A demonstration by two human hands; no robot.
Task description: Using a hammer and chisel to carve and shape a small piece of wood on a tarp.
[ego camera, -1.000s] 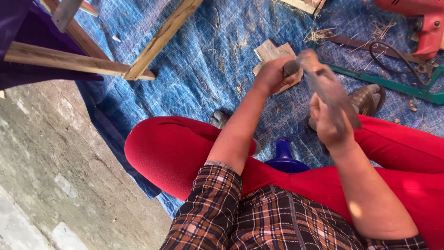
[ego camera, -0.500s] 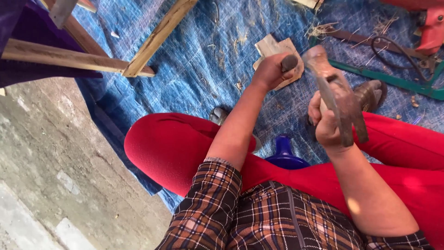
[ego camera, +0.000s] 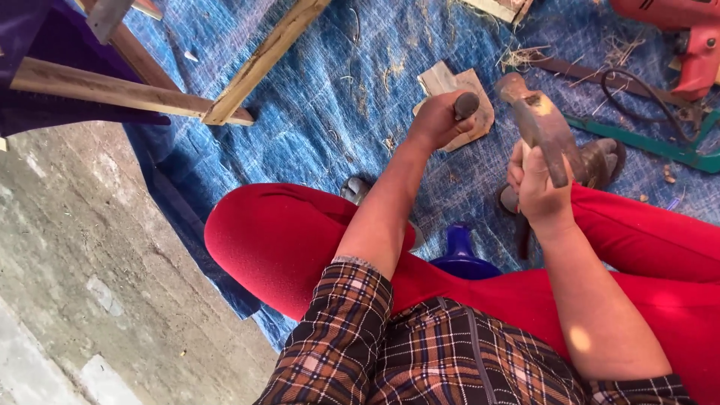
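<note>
2 hands are closed on tools. A dark round-ended handle (ego camera: pixel 466 105) is gripped in the fisted left hand (ego camera: pixel 439 120), just above a small wood block (ego camera: pixel 459 84). A hammer (ego camera: pixel 538 124) is clasped in the right hand (ego camera: pixel 538 191), head raised. A blue tarp (ego camera: pixel 337 90) is spread beneath, with red trousers (ego camera: pixel 285 240) below and a red drill (ego camera: pixel 686 34) at the far right.
</note>
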